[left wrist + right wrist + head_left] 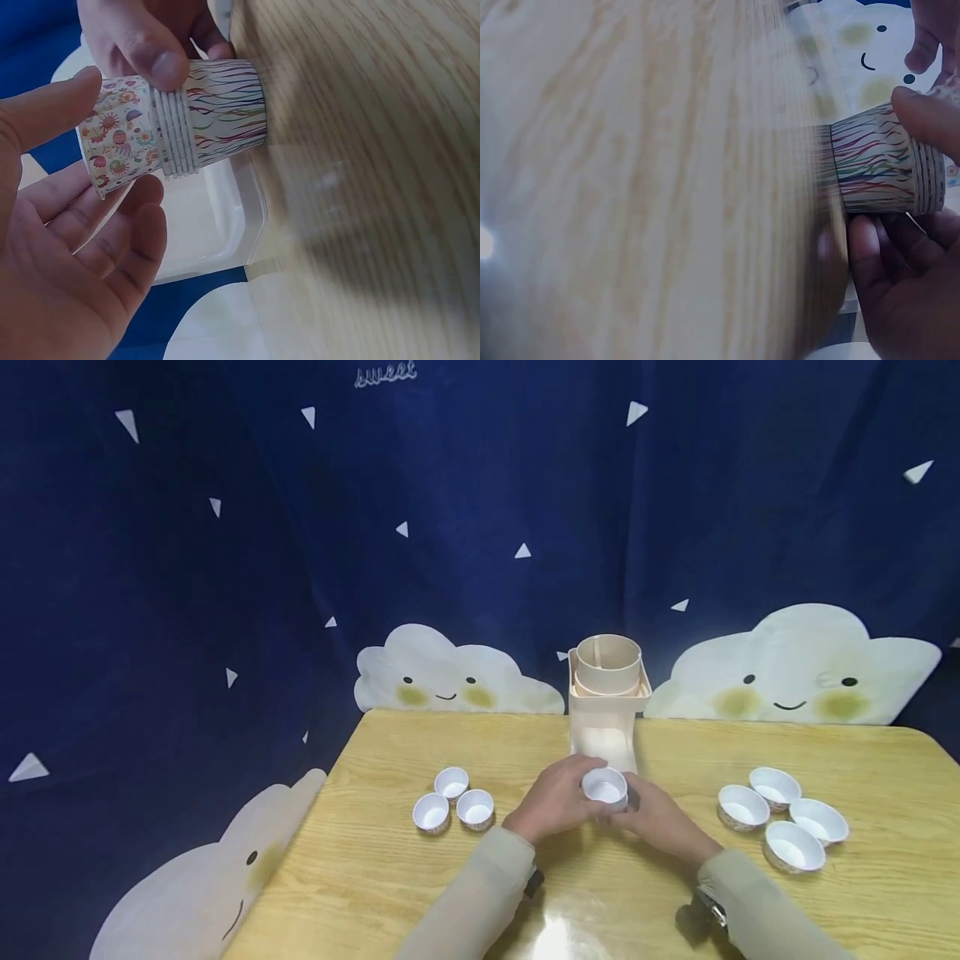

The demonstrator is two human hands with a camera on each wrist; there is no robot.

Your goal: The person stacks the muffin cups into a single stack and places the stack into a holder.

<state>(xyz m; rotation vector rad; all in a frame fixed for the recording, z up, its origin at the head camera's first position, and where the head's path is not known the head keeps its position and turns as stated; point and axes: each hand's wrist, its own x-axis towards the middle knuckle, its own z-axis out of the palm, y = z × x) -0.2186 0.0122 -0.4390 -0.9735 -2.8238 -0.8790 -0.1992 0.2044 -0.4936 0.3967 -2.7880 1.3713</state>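
1. Cup stack (229, 109): near the middle of the wood-grain surface (375, 877), just in front of the cream stand (607, 708), between both hands. Outside printed with wavy multicoloured lines; several rims bunched together. Can't tell if its base touches the surface.
2. Flowered cup (124, 135): sits partly nested in the open end of that stack, flower-print wall sticking out past the rims. White inside faces up to the head camera.
3. Left hand (558, 797): fingers curved round the flowered cup, thumb on one side near its rim, other fingers opposite. Can't tell how firm the grip is.
4. Right hand (660, 814): pinching the stack at the bunched rims, thumb on one side, fingers on the other.
5. Stand: at the back of the surface, behind the hands. Round cream tube (608, 681) upright in its boxy top; pale base reaches forward to just behind the hands.
6. Left of the hands: three cups (452, 783), grouped close, openings up, white inside.
7. Right of the hands: four cups (793, 846), wider than the left ones, also grouped close, openings up, white inside, patterned outside.
8. Light sleeves (480, 893) on both arms; dark gear at each wrist.
9. Backdrop: navy curtain (465, 468) with white triangles, smiling clouds, "sweet" lettered at top.
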